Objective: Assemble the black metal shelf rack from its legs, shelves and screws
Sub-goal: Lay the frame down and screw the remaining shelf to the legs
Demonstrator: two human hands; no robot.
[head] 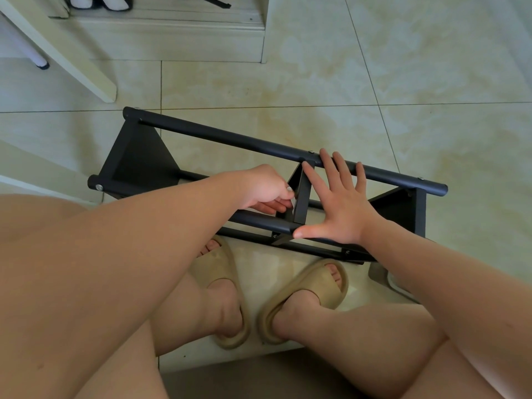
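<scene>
Hands meet at the middle of the rack. The right hand [342,208] is spread wide and flat, holding nothing. Its fingertips [326,156] rest on the far leg [230,138], its thumb lies along the near leg [259,221], and its palm spans the gap between the two tubes, just right of the middle shelf [300,194]. The left hand [264,188] is curled tight. Its thumb is on top and its fingers are tucked beneath, and together they pinch at the left edge of the middle shelf. Whether a small part also sits between those fingers is too small to tell.

The black rack lies on its side on the tiled floor [431,82], running from upper left to lower right, just beyond the person's feet. Its round legs lie lengthwise. Three dark triangular panels stand across them: the left shelf [138,156] at one end, the middle shelf between the hands, and the right shelf [403,208] at the other end. Silver screw heads show on the tubes. One screw [99,187] is at the left end of the near leg, and another [311,152] is on the far leg right above the middle shelf.

Nearer the person, two tan sandals [311,289] are planted side by side on the floor, close against the rack's near side. A white furniture leg [63,50] slants across the floor's far-left corner, well apart from the rack.
</scene>
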